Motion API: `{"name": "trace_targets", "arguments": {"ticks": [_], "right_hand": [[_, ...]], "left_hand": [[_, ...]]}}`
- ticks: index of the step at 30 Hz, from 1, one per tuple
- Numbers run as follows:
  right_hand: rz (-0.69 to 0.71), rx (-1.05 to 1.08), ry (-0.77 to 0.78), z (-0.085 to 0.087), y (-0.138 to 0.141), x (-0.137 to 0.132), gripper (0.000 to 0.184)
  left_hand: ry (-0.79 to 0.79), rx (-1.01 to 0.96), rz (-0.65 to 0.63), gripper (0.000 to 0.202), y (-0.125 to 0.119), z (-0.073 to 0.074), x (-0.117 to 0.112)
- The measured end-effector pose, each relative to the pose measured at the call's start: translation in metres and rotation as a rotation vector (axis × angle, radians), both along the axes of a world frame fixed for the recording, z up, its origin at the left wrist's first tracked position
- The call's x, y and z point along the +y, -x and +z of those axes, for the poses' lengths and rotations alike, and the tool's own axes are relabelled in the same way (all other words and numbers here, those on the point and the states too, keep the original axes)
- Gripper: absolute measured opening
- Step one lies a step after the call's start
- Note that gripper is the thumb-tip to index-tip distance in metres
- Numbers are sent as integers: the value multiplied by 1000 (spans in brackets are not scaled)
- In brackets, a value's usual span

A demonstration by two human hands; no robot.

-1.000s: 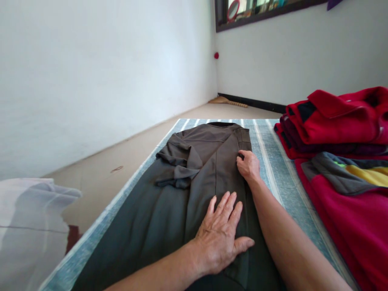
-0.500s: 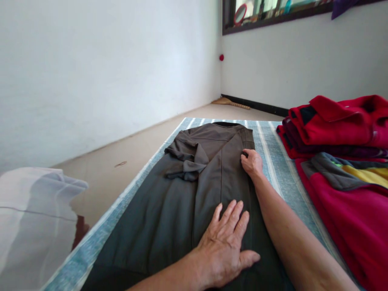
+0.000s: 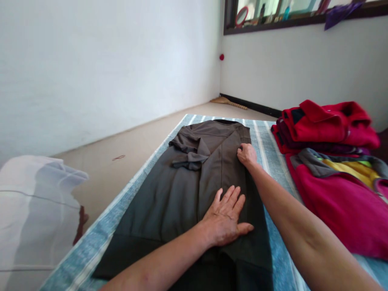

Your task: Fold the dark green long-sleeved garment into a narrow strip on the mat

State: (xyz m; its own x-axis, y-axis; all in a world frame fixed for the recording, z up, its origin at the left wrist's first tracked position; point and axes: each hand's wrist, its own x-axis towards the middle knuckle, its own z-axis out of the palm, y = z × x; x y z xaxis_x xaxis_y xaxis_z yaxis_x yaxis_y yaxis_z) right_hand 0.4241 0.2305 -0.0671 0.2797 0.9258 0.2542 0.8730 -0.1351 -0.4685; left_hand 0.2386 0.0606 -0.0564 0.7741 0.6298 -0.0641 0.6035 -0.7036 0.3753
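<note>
A dark grey-green jacket (image 3: 178, 194) lies spread lengthwise on the striped blue bedding, its collar at the far end. One sleeve (image 3: 190, 155) is folded across its back with the cuff bent over. My left hand (image 3: 226, 218) presses flat on the near right part of the jacket, fingers spread and thumb out to the right. Farther up, my right hand (image 3: 247, 154) pinches the jacket's right edge below the shoulder, its fingertips curled and partly hidden.
Folded red garments (image 3: 330, 123) are stacked on the right, with a magenta jacket (image 3: 336, 206) with grey and yellow lining nearer. White cloth (image 3: 36, 218) hangs at left. Beyond the blue striped bedding (image 3: 260, 137) are the floor, white walls and a window (image 3: 273, 16).
The view has shifted, bringing more of the jacket's near hem and the magenta jacket into sight. Both hands keep about the same places on the dark jacket.
</note>
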Motion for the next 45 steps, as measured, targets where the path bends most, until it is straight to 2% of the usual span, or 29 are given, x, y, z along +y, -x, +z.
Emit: {"name": "trace_targets", "arguments": {"ticks": [3,7,12,17,20,23,29,31,34,36,41,45], "right_hand": [[75,15,-47,14,11,-20,32],[270,73,-103,21,33,-69,31],[401,166,-148,16,50,-134,27],[446,240,-213,2,48,-170,28],[480,185,-233,-10,46,-179,28],[500,132,-249,-21,45,-181,28],[530,103,-259,-27,42,-180,29],[539,90,-250,-26,41,-180,29],[545,72,-244,-26,41,-180,29],[549,69,-249,-27,41,-180,28],[552,85,-269,-27,40,-181,28],[552,84,-274,-26,41,-182,28]], "left_hand": [[0,8,-2,80,-1,-2,1],[-15,31,5,81,-5,1,3],[-52,9,8,68,-6,16,-2],[-41,33,36,67,17,26,-21],[-43,75,43,64,31,22,-31],[-55,85,46,61,35,19,-34],[-63,75,106,58,45,28,-36],[-125,24,186,54,55,29,-40],[-224,-27,392,41,67,28,-49],[-236,-14,515,36,69,30,-55],[-4,48,678,46,61,39,-58],[125,-36,703,51,62,40,-50]]}}
